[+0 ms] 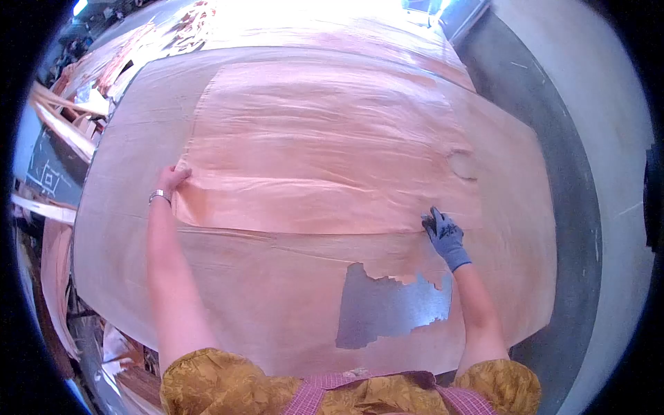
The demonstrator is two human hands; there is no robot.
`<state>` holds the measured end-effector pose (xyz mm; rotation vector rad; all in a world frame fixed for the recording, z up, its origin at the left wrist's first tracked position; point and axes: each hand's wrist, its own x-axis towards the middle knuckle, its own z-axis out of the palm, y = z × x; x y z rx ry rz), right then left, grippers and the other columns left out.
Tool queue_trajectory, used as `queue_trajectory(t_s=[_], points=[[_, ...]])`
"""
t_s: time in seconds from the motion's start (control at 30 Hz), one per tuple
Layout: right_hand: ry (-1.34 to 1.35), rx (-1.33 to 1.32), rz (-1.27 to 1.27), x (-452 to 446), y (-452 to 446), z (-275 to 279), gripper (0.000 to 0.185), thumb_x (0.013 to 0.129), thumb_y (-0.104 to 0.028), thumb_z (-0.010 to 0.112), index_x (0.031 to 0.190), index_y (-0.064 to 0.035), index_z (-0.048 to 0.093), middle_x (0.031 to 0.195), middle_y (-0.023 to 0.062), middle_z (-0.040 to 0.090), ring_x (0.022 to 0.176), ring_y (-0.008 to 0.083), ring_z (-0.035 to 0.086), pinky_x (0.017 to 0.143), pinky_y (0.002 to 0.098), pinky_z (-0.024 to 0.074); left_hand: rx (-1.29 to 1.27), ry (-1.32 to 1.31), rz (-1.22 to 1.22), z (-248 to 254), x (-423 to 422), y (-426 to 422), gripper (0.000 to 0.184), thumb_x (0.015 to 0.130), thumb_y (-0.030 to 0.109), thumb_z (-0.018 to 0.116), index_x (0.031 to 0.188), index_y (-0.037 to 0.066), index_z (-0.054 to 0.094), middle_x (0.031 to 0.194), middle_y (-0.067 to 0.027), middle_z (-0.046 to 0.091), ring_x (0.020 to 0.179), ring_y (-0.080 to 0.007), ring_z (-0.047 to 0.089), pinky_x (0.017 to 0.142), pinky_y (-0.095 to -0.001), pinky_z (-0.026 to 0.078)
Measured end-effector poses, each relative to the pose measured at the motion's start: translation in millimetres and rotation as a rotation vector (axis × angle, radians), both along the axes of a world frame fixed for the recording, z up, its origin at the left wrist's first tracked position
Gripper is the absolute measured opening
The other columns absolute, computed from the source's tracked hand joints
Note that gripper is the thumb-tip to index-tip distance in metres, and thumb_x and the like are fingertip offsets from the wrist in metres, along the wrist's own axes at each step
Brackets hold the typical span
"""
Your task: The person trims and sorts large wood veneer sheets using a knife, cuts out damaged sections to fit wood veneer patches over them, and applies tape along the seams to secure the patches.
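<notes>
Sheet (311, 152) lies before both hands, wrinkled, on larger sheet (256, 297). Left hand (177, 180) closed on sheet's left edge, fingers pinching it. Right hand (445, 236), gloved, fingers bent at near edge; gripping or only pressing, cannot tell. Round cut (462, 165) beyond right hand. Ragged grey patch (391, 311) nearer body, probably gap in larger sheet.
</notes>
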<state>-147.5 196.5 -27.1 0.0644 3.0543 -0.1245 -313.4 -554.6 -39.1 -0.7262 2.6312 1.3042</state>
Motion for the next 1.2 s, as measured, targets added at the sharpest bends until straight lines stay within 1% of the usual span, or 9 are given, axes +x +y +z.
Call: queue_trajectory(t_s=[0.3, 0.4, 0.53, 0.67, 0.77, 0.9, 0.97, 1.07, 1.2], points=[[0.018, 0.009, 0.050, -3, -12, -11, 0.059, 0.093, -0.045, 0.056, 0.141, -0.0131, 0.043, 0.119, 0.0178, 0.058, 0.107, 0.0355, 0.059, 0.083, 0.0493, 0.0503, -0.180, 0.116, 0.060, -24, -22, -27, 0.035, 0.073, 0.026, 0.081, 0.096, 0.001, 0.070, 0.084, -0.0102, 0.071, 0.070, -0.0220, 0.067, 0.067, -0.0332, 0.054], [0.007, 0.043, 0.060, -5, -19, -9, 0.059, 0.093, -0.046, 0.055, 0.141, -0.0143, 0.042, 0.121, 0.0175, 0.057, 0.108, 0.0350, 0.058, 0.083, 0.0502, 0.0505, -0.368, -0.038, 0.068, -9, -25, -31, 0.047, 0.075, 0.032, 0.078, 0.112, 0.006, 0.066, 0.104, -0.0154, 0.070, 0.088, -0.0296, 0.068, 0.081, -0.0440, 0.052], [0.014, 0.034, 0.070, -6, -25, -10, 0.058, 0.093, -0.048, 0.053, 0.141, -0.0155, 0.043, 0.124, 0.0167, 0.056, 0.110, 0.0344, 0.058, 0.084, 0.0512, 0.0504, -0.983, 0.081, 0.197, 12, 7, 35, 0.062, 0.083, 0.041, 0.069, 0.134, 0.013, 0.049, 0.134, -0.0167, 0.053, 0.120, -0.0343, 0.052, 0.100, -0.0592, 0.036], [0.064, 0.020, 0.041, -2, -23, -13, 0.056, 0.092, -0.048, 0.055, 0.137, -0.0141, 0.048, 0.125, 0.0159, 0.057, 0.110, 0.0344, 0.058, 0.084, 0.0512, 0.0508, -1.024, 0.343, -0.150, -22, 44, 123, 0.065, 0.089, 0.048, 0.058, 0.143, 0.016, 0.040, 0.141, -0.0155, 0.046, 0.130, -0.0341, 0.042, 0.106, -0.0623, 0.027], [0.176, 0.022, 0.042, 12, -25, -5, 0.054, 0.091, -0.045, 0.058, 0.134, -0.0124, 0.051, 0.124, 0.0156, 0.058, 0.110, 0.0346, 0.058, 0.084, 0.0489, 0.0515, -0.896, 0.281, -0.367, -8, 94, 207, 0.072, 0.089, 0.053, 0.057, 0.147, 0.016, 0.036, 0.144, -0.0151, 0.044, 0.131, -0.0350, 0.041, 0.106, -0.0634, 0.025], [0.358, 0.009, 0.033, 66, 5, -16, 0.052, 0.089, -0.042, 0.062, 0.131, -0.0115, 0.053, 0.124, 0.0160, 0.058, 0.110, 0.0343, 0.057, 0.085, 0.0454, 0.0519, -0.866, 0.288, -0.424, -95, 90, 188, 0.075, 0.090, 0.056, 0.054, 0.149, 0.015, 0.033, 0.146, -0.0142, 0.043, 0.132, -0.0363, 0.040, 0.108, -0.0584, 0.028], [0.324, -0.002, -0.069, 105, 21, -9, 0.052, 0.089, -0.040, 0.062, 0.132, -0.0119, 0.052, 0.124, 0.0181, 0.056, 0.111, 0.0358, 0.056, 0.088, 0.0467, 0.0505, -0.734, 0.244, -0.388, -85, 83, 184, 0.074, 0.091, 0.054, 0.054, 0.148, 0.013, 0.033, 0.146, -0.0145, 0.043, 0.133, -0.0365, 0.039, 0.109, -0.0546, 0.029], [0.300, 0.024, -0.174, 152, 58, -21, 0.054, 0.089, -0.035, 0.062, 0.135, -0.0125, 0.049, 0.129, 0.0197, 0.051, 0.115, 0.0384, 0.051, 0.089, 0.0501, 0.0485, -0.673, 0.278, -0.282, -2, 145, 215, 0.068, 0.092, 0.045, 0.057, 0.145, 0.007, 0.037, 0.144, -0.0171, 0.044, 0.135, -0.0359, 0.037, 0.112, -0.0489, 0.028], [0.277, 0.017, -0.171, 199, 117, -62, 0.054, 0.089, -0.037, 0.062, 0.135, -0.0126, 0.049, 0.128, 0.0199, 0.051, 0.116, 0.0394, 0.049, 0.091, 0.0505, 0.0469, -0.645, 0.468, -0.134, -2, 273, 216, 0.063, 0.091, 0.030, 0.062, 0.142, 0.002, 0.039, 0.143, -0.0182, 0.045, 0.136, -0.0348, 0.036, 0.113, -0.0474, 0.028]])
